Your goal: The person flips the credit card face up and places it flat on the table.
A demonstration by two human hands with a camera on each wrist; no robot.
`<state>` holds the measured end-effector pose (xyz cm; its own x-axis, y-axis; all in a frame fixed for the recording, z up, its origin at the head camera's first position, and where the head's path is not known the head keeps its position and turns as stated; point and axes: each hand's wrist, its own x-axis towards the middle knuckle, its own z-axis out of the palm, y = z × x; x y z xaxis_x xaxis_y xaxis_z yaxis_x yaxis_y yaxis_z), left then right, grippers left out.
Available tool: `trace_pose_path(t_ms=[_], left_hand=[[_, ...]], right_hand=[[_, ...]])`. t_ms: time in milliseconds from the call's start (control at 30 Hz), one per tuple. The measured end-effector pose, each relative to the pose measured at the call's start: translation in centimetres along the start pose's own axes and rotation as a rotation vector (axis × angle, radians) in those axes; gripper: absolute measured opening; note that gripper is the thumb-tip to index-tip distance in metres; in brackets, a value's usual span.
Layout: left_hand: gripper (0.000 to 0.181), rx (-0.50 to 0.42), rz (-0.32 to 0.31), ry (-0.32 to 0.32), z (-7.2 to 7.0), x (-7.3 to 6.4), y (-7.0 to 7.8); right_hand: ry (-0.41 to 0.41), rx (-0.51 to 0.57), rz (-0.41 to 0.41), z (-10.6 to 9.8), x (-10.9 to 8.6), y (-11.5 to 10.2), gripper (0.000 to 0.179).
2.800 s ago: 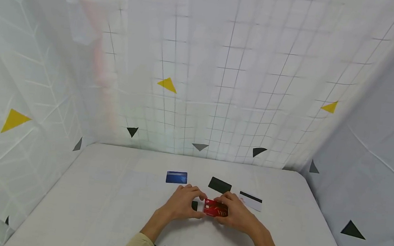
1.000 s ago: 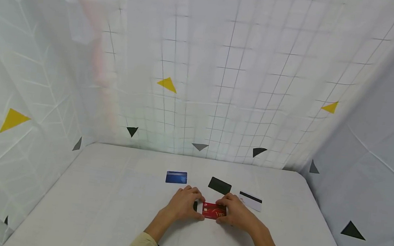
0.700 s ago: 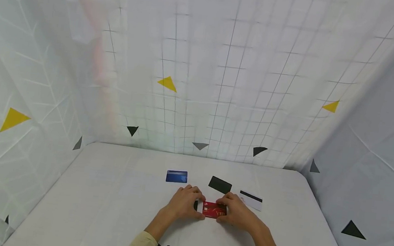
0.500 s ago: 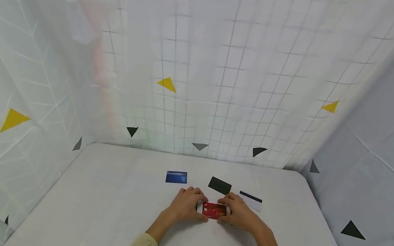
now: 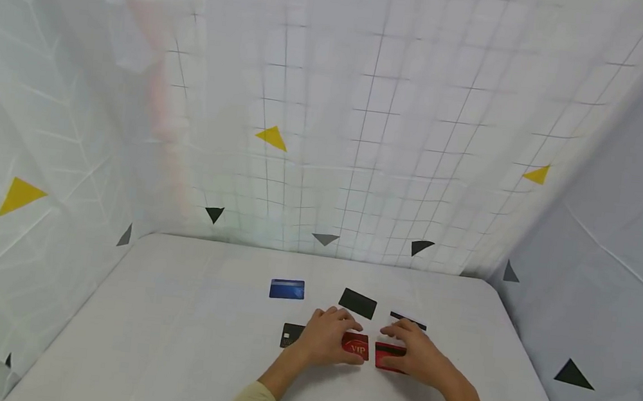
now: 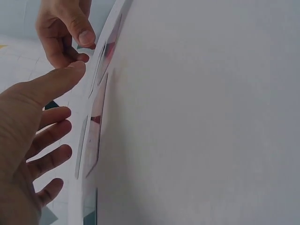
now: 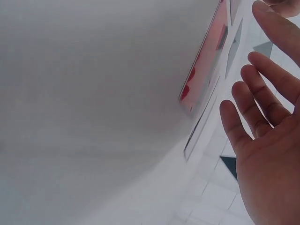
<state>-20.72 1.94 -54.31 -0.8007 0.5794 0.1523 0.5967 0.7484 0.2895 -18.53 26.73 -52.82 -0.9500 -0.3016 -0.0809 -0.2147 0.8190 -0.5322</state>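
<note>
Two red cards lie side by side on the white table (image 5: 200,318), narrow gap between them, one at each hand. Red VIP card (image 5: 355,346): glossy red, gold-toned "VIP" lettering near its right end, thin curved line above it; left part hidden behind the left hand (image 5: 324,341). Red striped card (image 5: 380,357): broad black band across its upper part, red below, right end covered by the right hand (image 5: 421,358). Both lie flat, slightly tilted in the head view.

Left hand is released: fingers loosely spread over the VIP card, no pinch seen in the left wrist view. Right hand also released, fingers apart and relaxed, palm clear of the cards in the right wrist view.

Black chip card (image 5: 291,336) sits just left of the left hand, partly covered. Farther back: blue card (image 5: 287,289) with a pale strip, plain dark card (image 5: 358,303) at an angle, and a black-striped card (image 5: 417,324) mostly hidden behind the right hand.
</note>
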Motion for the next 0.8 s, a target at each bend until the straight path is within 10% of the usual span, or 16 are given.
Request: trace_pose_path(t_ms=[800], left_hand=[[0.059,0.093,0.012,-0.030,2.9,2.3,3.6]], right_hand=[[-0.005,-0.050,0.078,-1.1,-2.9,4.5,0.060]])
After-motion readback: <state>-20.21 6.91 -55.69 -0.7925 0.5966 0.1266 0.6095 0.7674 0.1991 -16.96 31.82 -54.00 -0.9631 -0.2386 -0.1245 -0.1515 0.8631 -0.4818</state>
